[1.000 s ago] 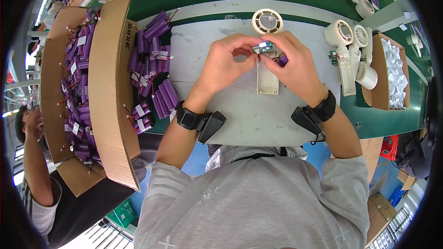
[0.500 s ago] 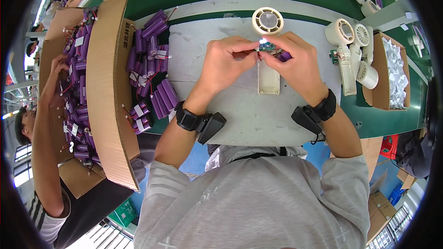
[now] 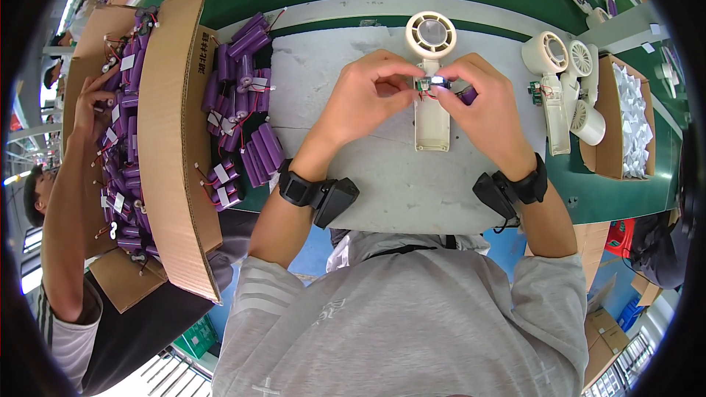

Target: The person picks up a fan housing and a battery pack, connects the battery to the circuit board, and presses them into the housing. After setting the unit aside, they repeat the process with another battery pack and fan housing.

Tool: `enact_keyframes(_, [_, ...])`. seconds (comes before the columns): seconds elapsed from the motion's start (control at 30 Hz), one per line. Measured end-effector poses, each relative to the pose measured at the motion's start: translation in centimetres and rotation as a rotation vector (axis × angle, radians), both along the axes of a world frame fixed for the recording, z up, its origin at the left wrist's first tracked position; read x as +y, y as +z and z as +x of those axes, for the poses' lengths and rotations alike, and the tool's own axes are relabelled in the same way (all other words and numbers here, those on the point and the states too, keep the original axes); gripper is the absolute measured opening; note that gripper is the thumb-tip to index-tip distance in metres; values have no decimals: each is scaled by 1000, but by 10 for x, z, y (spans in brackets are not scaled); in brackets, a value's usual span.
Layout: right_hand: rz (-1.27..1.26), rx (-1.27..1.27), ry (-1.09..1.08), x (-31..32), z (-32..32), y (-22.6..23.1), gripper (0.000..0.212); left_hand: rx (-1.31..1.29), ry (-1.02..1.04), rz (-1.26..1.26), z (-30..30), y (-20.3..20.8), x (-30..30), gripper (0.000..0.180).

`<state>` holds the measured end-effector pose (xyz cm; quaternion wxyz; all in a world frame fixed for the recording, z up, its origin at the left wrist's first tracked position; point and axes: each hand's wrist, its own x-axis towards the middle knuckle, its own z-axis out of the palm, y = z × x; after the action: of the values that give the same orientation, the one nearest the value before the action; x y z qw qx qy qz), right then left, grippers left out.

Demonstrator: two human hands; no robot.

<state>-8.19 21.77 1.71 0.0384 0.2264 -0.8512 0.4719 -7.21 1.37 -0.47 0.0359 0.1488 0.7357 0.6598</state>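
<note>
A small green circuit board (image 3: 424, 84) is pinched between the thumb and fingers of my left hand (image 3: 369, 95). My right hand (image 3: 487, 103) is closed at the board's right end, where a bright white glint shows, and a purple battery (image 3: 468, 94) pokes out between its thumb and fingers. Thin red wires hang just under the board. Beneath both hands lies a cream handheld fan (image 3: 432, 136), its round head (image 3: 431, 35) pointing away from me and its handle an open shell. My fingers hide the upper part of the handle.
A grey mat (image 3: 353, 191) covers the bench. Purple batteries (image 3: 261, 151) lie left of it, beside a cardboard box (image 3: 173, 140) of more; a co-worker's hand (image 3: 92, 106) reaches inside. At right stand more cream fans (image 3: 551, 103) and a box of white pieces (image 3: 634, 121).
Both hands have shifted slightly right and toward me with the board, which has turned in my fingers. The co-worker's hand has moved within the battery box.
</note>
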Motion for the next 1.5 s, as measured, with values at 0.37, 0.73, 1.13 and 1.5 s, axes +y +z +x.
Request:
enact_keyframes(0.37, [51,165,-43,-6,2,-3,19,-172,-66,-14,-1,7,6,38])
enact_keyframes(0.73, [171,186,-45,-5,4,-1,21,-194,-26,76,-3,2,8,35])
enact_keyframes(1.13, [225,158,-85,-8,9,1,19,-165,23,60,-2,5,11,32])
enact_keyframes(1.5, [34,-186,9,5,-6,-5,26,113,-60,-182,-4,8,11,41])
